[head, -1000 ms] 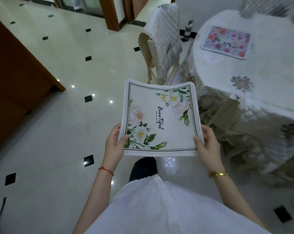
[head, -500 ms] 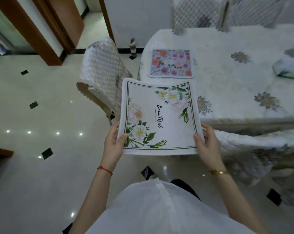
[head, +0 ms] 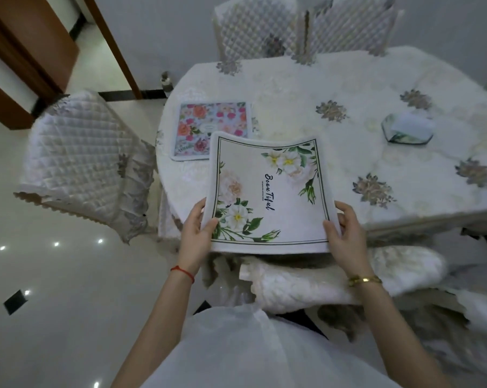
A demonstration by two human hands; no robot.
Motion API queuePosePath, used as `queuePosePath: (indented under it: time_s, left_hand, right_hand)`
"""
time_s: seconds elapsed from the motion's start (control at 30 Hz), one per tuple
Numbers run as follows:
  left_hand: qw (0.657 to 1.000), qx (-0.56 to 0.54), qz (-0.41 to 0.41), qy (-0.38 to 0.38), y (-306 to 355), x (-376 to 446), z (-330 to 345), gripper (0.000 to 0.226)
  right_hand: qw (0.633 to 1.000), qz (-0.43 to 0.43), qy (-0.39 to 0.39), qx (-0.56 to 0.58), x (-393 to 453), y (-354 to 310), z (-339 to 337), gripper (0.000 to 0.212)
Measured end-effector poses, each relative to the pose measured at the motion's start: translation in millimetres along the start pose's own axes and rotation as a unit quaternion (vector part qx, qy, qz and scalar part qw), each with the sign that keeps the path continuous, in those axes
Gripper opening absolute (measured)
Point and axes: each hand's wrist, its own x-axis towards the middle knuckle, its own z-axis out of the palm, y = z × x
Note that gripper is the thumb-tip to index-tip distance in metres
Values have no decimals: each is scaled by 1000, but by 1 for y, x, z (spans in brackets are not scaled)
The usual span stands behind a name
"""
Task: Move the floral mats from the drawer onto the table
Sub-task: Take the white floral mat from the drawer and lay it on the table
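I hold a white floral mat (head: 267,191) with green leaves and the word "Beautiful" flat in the air over the near left edge of the table (head: 306,113). My left hand (head: 197,228) grips its near left corner, thumb on top. My right hand (head: 345,231) grips its near right corner the same way. A second mat (head: 208,124), pink and orange flowers on pale blue, lies flat on the table just beyond, its near right corner hidden by the held mat. No drawer is in view.
The round table wears a cream cloth with grey flower patches. A glass dish (head: 408,130) sits at the right. Quilted chairs stand at the left (head: 80,161), behind the table (head: 253,29) and right below my hands (head: 320,278). Glossy tiled floor lies to the left.
I have turned and come up to the table; the held mat now hangs over its near edge and overlaps the pink mat. Both hands keep the same grip.
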Motion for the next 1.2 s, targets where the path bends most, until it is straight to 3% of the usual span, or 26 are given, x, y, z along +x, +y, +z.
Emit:
queuePosePath:
  time_s: [0.23,0.5,0.83,1.07,1.2]
  left_hand:
    - [999,10,-38,23,0,54,121,48]
    - [997,26,-77,12,-12,88,199,48]
    - [994,66,-88,10,-38,106,230,49]
    - [990,109,-89,32,-55,103,230,62]
    - [988,125,-80,45,-57,103,230,65]
  right_hand:
    - [999,40,-20,-5,99,40,-65,42]
    - [996,79,-38,-22,166,93,-86,42]
    - [992,102,-62,-32,195,136,-90,46]
    - [990,70,-75,-100,200,159,-86,61]
    - [986,41,-81,-139,203,171,-84,54]
